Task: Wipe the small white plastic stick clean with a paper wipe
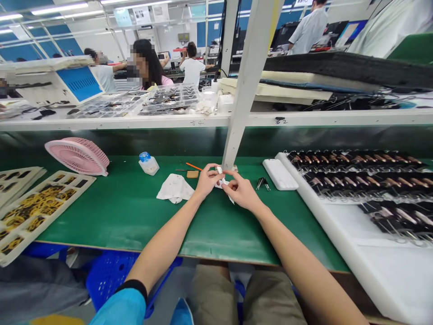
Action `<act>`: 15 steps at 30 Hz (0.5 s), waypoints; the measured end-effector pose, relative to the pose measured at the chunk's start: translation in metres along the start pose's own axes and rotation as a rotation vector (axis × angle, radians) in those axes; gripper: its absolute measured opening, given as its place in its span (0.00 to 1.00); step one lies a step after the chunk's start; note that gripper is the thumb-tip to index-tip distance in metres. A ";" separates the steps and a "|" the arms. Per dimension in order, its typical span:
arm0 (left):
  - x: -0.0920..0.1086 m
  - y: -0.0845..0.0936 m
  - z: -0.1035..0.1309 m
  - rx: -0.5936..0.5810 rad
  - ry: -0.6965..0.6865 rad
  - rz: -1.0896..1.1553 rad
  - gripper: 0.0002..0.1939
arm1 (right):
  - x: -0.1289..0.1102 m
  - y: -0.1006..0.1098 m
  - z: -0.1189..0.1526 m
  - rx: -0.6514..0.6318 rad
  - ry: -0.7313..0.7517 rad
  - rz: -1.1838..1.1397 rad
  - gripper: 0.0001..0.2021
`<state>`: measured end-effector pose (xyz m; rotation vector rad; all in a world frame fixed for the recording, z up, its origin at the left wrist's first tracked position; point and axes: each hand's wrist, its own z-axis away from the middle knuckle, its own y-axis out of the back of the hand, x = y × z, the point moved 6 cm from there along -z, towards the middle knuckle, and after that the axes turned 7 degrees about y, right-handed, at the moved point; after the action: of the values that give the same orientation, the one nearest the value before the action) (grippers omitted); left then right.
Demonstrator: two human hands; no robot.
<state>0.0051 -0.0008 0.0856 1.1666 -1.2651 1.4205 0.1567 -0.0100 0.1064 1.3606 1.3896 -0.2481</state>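
Near the middle of the green table, my left hand and my right hand meet at a small white piece. Fingers of both hands are closed on it, and they partly hide it. A white strip hangs below, under my right fingers. To the left of my left hand lie a crumpled white cloth, a small tan block and an orange stick. Black binder clips are to the right of my right hand.
A white-and-blue bottle, a pink fan and a tray of yellow-and-black parts stand left. A white power bank and a white foam tray with clipped black parts lie right. A white post rises ahead.
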 end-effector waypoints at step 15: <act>0.009 -0.003 0.004 0.040 -0.073 -0.054 0.31 | 0.008 0.006 -0.003 0.016 -0.032 0.100 0.27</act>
<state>0.0070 -0.0043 0.0950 1.2809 -1.2508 1.3800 0.1623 -0.0007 0.1043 1.4286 1.2916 -0.2143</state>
